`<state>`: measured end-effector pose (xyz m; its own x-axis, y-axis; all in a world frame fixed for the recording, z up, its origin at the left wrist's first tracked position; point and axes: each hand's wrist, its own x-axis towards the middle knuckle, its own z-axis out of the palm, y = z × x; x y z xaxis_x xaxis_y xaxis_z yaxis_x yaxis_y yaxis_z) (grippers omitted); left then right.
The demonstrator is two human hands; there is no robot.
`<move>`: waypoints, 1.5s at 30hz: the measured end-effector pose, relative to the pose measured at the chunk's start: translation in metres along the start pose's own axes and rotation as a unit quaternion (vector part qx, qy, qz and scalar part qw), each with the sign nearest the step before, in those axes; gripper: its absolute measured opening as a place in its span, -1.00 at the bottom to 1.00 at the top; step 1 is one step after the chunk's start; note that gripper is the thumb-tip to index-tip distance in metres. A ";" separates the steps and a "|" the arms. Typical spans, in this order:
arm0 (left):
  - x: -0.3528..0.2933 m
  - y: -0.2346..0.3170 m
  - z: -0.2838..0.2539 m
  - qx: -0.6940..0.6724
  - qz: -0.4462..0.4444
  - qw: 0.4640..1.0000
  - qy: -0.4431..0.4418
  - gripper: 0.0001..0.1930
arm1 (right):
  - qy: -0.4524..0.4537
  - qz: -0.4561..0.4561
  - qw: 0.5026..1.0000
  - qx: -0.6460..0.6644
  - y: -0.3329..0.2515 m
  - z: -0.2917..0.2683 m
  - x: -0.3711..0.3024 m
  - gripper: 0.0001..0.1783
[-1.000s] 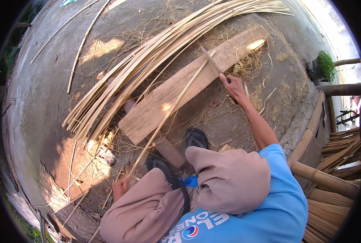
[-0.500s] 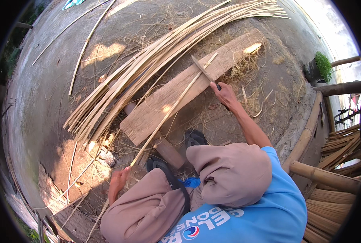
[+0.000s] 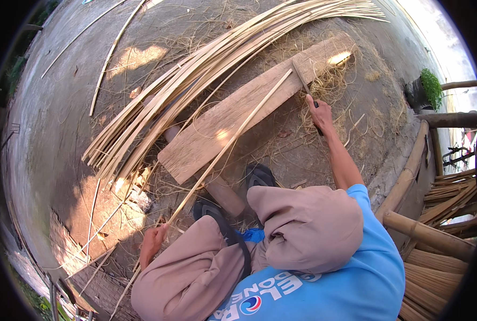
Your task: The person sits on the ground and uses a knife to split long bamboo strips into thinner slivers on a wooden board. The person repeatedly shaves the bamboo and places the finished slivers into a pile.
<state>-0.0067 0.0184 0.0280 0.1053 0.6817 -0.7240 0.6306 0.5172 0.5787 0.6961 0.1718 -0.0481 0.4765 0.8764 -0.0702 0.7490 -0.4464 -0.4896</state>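
My left hand, low on the left beside my knee, is closed on the near end of a long bamboo strip. That strip slants up across a wooden plank, its far end lying on the plank's upper half. My right hand is wrapped round the dark handle of a knife. The blade points up and left over the plank's right edge, just beyond the strip's tip and apart from it.
A bundle of split strips lies left of the plank. Curly shavings heap by its far right edge. A short log lies under its near end. Bamboo rails and more strips stand at right; a potted plant sits behind.
My right hand and the knife have moved right and off the strip, past its far end. The blade now points more steeply upward. My left hand has shifted slightly down with the strip.
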 end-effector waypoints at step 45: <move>0.056 0.055 0.053 0.062 0.143 0.981 0.113 -0.67 | -0.108 -0.096 0.987 0.067 -0.092 0.024 -0.100 -0.27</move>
<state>0.0746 0.0572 -0.0003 0.1271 0.8947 -0.4283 0.6910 0.2299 0.6854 0.5686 0.1293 -0.0167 0.2105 0.9673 -0.1413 0.7412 -0.2521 -0.6222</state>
